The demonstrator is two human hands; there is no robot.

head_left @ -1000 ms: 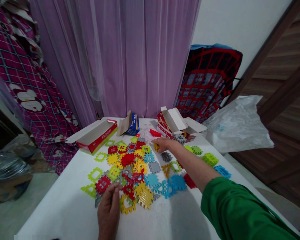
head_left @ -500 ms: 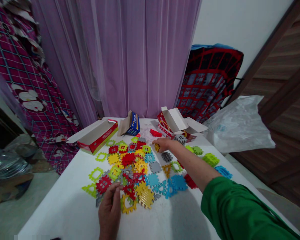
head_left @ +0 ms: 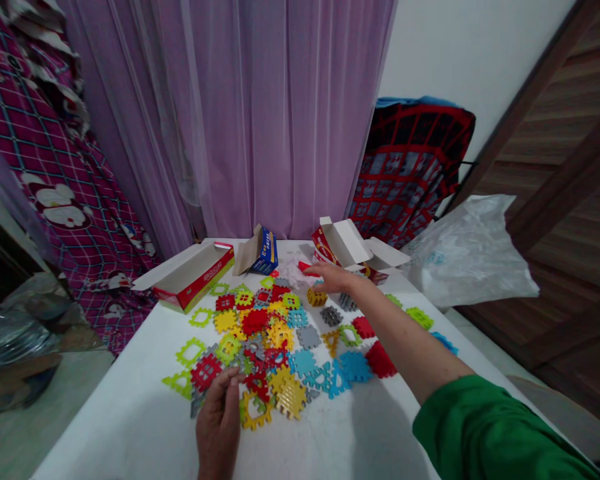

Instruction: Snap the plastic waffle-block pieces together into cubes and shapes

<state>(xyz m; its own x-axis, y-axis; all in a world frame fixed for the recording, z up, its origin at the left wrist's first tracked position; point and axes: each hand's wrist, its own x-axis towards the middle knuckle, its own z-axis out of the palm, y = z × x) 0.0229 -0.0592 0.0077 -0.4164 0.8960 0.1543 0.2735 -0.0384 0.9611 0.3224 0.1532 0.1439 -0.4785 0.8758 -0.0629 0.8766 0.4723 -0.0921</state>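
My right hand (head_left: 330,277) reaches to the far side of the table, fingers stretched forward, with nothing visible in it. Its fingertips are beside a small red piece (head_left: 307,268), just above a yellow stack of toothed building pieces (head_left: 317,297). Whether they touch the red piece I cannot tell. Near the front edge of the pile, my left hand (head_left: 220,410) rests with fingers curled and thumb tip close to them; no piece shows in it. Close to that hand lie a red window piece (head_left: 206,371), a yellow frame piece (head_left: 257,411) and a yellow toothed piece (head_left: 290,397).
Interlocking plastic pieces spread across the white table (head_left: 130,407). Behind them stand an open red box (head_left: 195,283), a blue box (head_left: 267,252) and another open red-and-white box (head_left: 347,243). At the right is a clear plastic bag (head_left: 473,257); a purple curtain (head_left: 280,120) hangs behind.
My right hand has let go of the yellow stack, which now stands on the table, and has moved slightly up and away toward the red piece. The left hand has stayed in place.
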